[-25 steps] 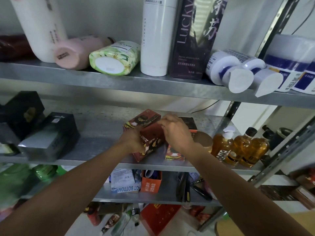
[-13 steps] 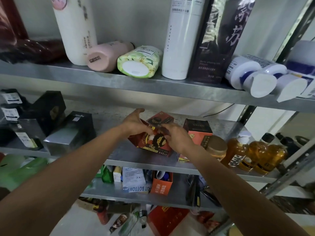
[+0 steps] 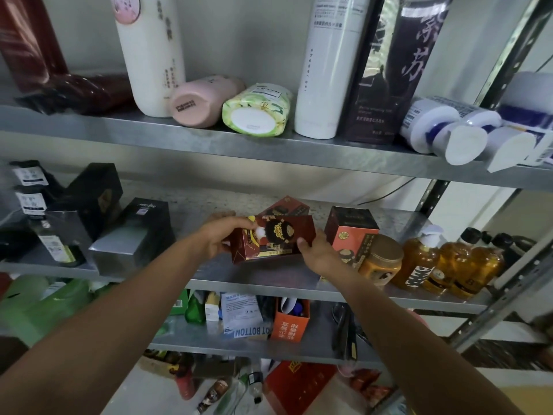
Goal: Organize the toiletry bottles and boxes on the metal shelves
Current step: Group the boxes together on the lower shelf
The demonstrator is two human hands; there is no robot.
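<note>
Left hand (image 3: 218,238) and right hand (image 3: 317,256) grip one red box (image 3: 279,238); two more boxes (image 3: 288,206) (image 3: 352,232) nearby.

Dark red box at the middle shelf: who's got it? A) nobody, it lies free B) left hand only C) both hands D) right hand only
C: the left hand grips the left end of the dark red box, and the right hand holds its right end, thumb on the front.

Tops of cream bottle (image 3: 149,55) and white tube (image 3: 329,70) cut off at upper edge; second red box (image 3: 288,206) mostly hidden behind held red box (image 3: 278,238); its print blurred.
</note>
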